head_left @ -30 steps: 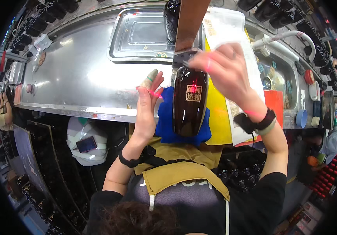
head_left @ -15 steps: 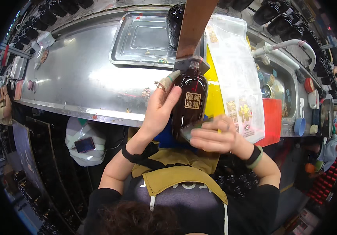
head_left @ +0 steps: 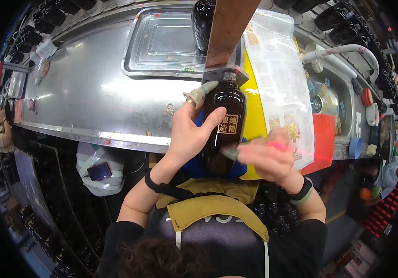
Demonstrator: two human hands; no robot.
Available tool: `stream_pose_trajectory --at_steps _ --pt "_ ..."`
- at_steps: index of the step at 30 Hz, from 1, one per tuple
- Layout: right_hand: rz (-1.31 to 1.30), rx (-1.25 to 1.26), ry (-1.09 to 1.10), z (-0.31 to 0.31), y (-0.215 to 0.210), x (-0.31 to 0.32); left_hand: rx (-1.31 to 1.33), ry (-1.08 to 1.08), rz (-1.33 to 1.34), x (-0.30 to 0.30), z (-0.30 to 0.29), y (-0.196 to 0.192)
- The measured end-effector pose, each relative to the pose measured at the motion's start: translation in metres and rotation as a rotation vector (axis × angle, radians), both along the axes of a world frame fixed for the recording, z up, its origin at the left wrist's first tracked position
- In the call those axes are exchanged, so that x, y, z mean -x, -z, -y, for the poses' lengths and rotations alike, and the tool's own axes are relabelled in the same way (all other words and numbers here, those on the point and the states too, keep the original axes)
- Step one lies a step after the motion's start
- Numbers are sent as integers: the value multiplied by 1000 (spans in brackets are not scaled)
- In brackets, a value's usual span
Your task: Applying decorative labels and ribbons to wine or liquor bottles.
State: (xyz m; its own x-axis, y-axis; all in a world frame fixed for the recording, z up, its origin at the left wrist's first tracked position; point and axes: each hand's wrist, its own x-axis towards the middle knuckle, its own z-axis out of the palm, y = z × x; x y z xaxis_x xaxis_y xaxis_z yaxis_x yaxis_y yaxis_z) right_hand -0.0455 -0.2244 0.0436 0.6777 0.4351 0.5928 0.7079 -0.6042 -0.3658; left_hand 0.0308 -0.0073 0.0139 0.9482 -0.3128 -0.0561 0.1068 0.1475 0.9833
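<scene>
Glossy dark-brown glass bottle point(head_left: 230, 125) sits under part-spread thumb and covered finger of left hand point(head_left: 189, 134), loosely held. Right hand point(head_left: 270, 155), fingers closed, holds flat translucent piece point(head_left: 229, 150) by bottle's lower side. Seemingly rubbing step; next move calls for steady left hold, even right stroke. Crumpled blue cloth point(head_left: 193, 167) below left fingers.

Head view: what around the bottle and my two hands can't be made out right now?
All in the head view:
Translucent piece at the right hand: motion blur; its kind and outline are unclear.
Left hand: some fingers hidden by the hand itself or the front bottle.
Blue cloth: partly covered by that bottle.
Dark glossy vessel: partly behind the brown board, whose far end the upper edge cuts off.
</scene>
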Motion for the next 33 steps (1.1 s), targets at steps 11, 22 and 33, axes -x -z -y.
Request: stream_pose_trajectory --at_steps 11,22,33 --pt "-53 98 157 -13 -18 -45 110 -34 -64 5 0 9" --pt "-64 -82 299 -5 -15 -43 79 51 -33 -16 -15 15" --pt "117 260 255 -43 -33 -88 -178 21 33 25 -40 -2"
